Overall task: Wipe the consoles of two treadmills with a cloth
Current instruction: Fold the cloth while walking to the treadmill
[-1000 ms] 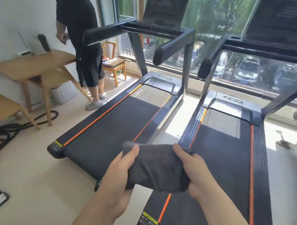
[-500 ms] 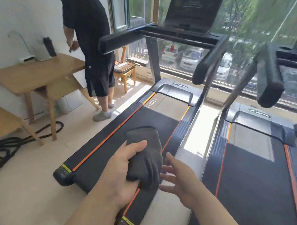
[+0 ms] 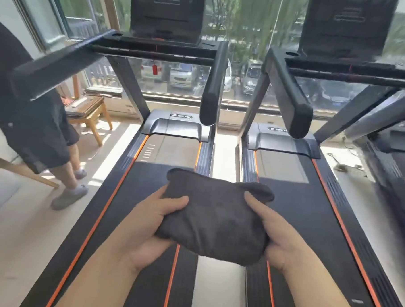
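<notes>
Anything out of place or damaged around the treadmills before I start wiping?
Nothing looks damaged. The left hand and right hand grip the dark grey folded cloth. One oddity: small dark debris on the sunlit floor beside the black right-hand treadmill.

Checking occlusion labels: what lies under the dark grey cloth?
Under the dark grey cloth, gripped by left hand and right hand: pale floor strip between left treadmill's black rail and right treadmill's black rail. Fingers beneath are covered.

Left hand (image 3: 154,223) and right hand (image 3: 279,235) reach forward, fingers curled round the cloth (image 3: 214,221).
</notes>
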